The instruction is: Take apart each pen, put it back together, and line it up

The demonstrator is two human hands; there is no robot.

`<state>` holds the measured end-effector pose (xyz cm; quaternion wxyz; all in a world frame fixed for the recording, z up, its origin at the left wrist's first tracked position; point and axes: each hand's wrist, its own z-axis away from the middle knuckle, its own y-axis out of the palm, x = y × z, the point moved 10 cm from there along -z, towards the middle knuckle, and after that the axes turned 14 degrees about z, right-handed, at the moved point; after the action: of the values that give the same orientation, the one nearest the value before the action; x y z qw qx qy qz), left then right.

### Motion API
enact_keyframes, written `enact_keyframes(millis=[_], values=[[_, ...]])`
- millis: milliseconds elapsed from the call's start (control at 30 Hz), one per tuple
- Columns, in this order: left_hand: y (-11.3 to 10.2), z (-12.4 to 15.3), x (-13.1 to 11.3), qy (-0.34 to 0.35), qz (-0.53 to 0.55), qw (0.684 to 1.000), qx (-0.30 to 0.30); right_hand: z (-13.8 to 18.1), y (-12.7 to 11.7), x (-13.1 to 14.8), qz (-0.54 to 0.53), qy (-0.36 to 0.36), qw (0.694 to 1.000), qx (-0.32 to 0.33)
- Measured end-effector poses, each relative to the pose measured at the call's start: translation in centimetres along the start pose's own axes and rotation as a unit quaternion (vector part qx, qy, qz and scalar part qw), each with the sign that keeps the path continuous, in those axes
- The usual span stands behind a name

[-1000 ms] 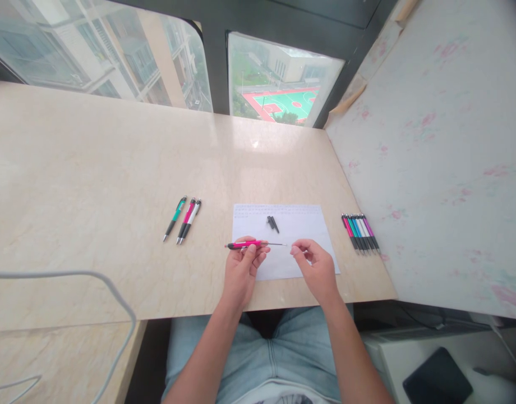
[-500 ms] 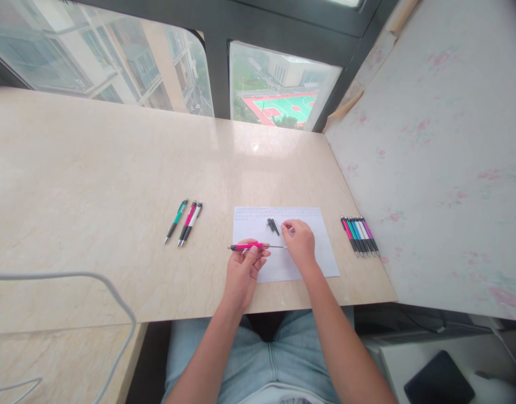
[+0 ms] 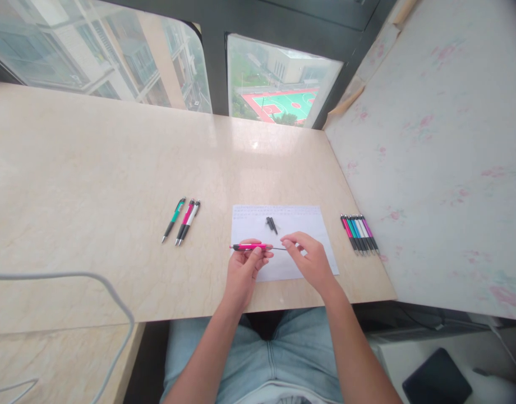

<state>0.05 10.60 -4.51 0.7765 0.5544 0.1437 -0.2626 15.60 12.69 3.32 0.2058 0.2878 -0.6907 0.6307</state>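
A person's left hand (image 3: 241,275) grips a bright pink pen (image 3: 249,247) between thumb and fingers, holding it roughly level over the left, near part of a white sheet of paper (image 3: 245,224). The pen's left end is dark; from its right end, a thin dark refill (image 3: 278,248) sticks out bare, reaching toward the right hand (image 3: 312,259), whose fingertips bunch close by, though whether they grip anything cannot be told.

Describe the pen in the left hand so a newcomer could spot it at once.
On the pale desk below the window, find the white paper. At its near left side, the left hand holds the pink pen crosswise. Unlike the left group of pens and the right row of pens, it is held, with a thin, dark refill exposed at its right end.
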Motion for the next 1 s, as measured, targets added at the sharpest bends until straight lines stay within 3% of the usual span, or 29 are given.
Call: enact_keyframes(millis=[133,300,600,833,1000], values=[[0.0,0.1,0.0,0.000,-0.012,1.000,0.003,0.8,-0.1,1.9,0.064,-0.062,0.995,0.048],[-0.5,0.0,-0.3,0.014,-0.009,1.000,-0.016,1.8,-1.3,-0.4,0.117,-0.036,0.991,0.056],[-0.5,0.0,-0.2,0.009,-0.008,1.000,-0.018,1.3,-2.0,-5.3,0.185,0.061,0.980,-0.030],[-0.7,-0.1,0.1,0.004,-0.006,1.000,-0.012,-1.0,-0.1,-4.6,0.234,0.104,0.965,-0.061],[-0.6,-0.1,0.1,0.004,-0.007,1.000,-0.013,-0.9,-0.3,-4.0,0.179,0.125,0.972,-0.088]])
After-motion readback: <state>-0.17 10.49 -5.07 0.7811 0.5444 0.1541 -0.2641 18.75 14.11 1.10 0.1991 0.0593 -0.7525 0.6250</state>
